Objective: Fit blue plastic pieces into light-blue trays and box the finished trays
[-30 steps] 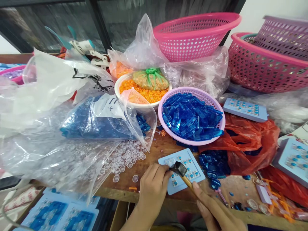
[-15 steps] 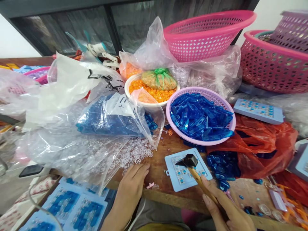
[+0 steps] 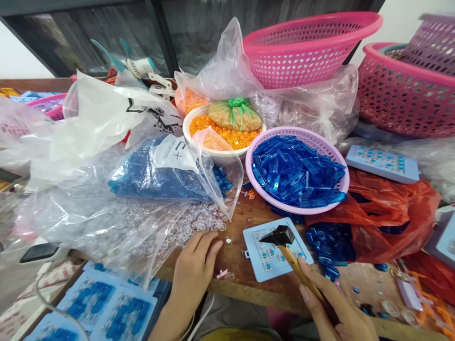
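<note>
Fingers (image 3: 317, 279) of the right hand (image 3: 332, 305) are wrapped round a hammer (image 3: 290, 259) by its wooden handle, the index laid along the shaft, seemingly to steer the black head (image 3: 284, 235), which hangs over a light-blue panel (image 3: 263, 274); whether head and panel touch cannot be told; the panel lies flat, slightly turned, near the front edge of the tabletop (image 3: 243, 213), probably so that its rows of small blue-topped pieces (image 3: 268, 266) face up within the hammer's reach.

Left of it, just inside that front edge, the left hand (image 3: 192, 270) rests palm down, fingers loosely bent, tips beside the spilled clear rings (image 3: 199, 222); whether anything is pinched underneath is hidden; one small clear piece (image 3: 229, 241) sits just beside the fingertips.

Behind the panel stands a lilac basket (image 3: 250, 177) heaped with blue pieces (image 3: 295, 173), presumably kept near for easy picking; loose blue caps (image 3: 322, 239) lie by the panel's right edge, against a red bag (image 3: 398, 220) that seems to hem them in.
</note>
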{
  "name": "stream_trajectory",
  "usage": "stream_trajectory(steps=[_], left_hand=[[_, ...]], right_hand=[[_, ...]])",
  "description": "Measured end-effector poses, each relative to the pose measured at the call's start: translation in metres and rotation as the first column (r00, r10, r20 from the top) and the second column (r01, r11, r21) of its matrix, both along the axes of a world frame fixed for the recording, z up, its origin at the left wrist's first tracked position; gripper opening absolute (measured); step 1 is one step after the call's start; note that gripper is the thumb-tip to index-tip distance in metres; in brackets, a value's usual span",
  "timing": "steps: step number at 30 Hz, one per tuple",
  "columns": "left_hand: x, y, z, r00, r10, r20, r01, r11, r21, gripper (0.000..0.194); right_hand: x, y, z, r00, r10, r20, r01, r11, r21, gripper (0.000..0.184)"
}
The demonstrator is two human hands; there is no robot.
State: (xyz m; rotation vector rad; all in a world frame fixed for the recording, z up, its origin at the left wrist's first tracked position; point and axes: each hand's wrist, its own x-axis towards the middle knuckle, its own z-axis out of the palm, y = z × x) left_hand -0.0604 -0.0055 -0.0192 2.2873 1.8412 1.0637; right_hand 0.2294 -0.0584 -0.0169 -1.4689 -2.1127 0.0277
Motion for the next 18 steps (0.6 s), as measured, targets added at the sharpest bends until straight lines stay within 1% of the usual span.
stream_trajectory(steps=[3,6,9,11,13,16,18], left_hand=[[0.005,-0.001,-0.001,0.996,-0.044,-0.075,0.046,0.999,0.026,0.02],[0.012,0.004,0.003,0.993,-0.067,-0.094,0.071,0.997,0.041,0.017],[0.023,0.007,0.014,0.996,-0.077,-0.05,0.081,0.995,0.064,0.011],[0.035,0.006,0.023,0.992,-0.128,0.003,0.128,0.988,0.082,0.009],[0.048,0.004,0.029,0.977,-0.208,0.037,0.205,0.976,0.075,0.01],[0.065,0.001,0.028,0.953,-0.298,0.052,0.298,0.954,0.021,0.012],[0.072,0.0,0.023,0.948,-0.31,0.063,0.311,0.95,-0.002,0.016]], right_hand=[[-0.001,0.001,0.001,1.0,0.0,0.004,0.0,1.0,-0.015,0.039],[0.0,0.0,0.0,0.999,-0.017,-0.029,0.016,0.999,-0.035,0.038],[0.004,-0.005,-0.003,0.993,-0.055,-0.1,0.044,0.993,-0.106,0.042],[0.007,-0.009,-0.005,0.986,-0.102,-0.128,0.085,0.987,-0.135,0.044],[0.011,-0.013,-0.008,0.98,-0.131,-0.151,0.11,0.984,-0.138,0.042],[0.017,-0.017,-0.01,0.981,-0.136,-0.139,0.12,0.986,-0.112,0.04],[0.019,-0.019,-0.009,0.986,-0.123,-0.115,0.113,0.989,-0.094,0.044]])
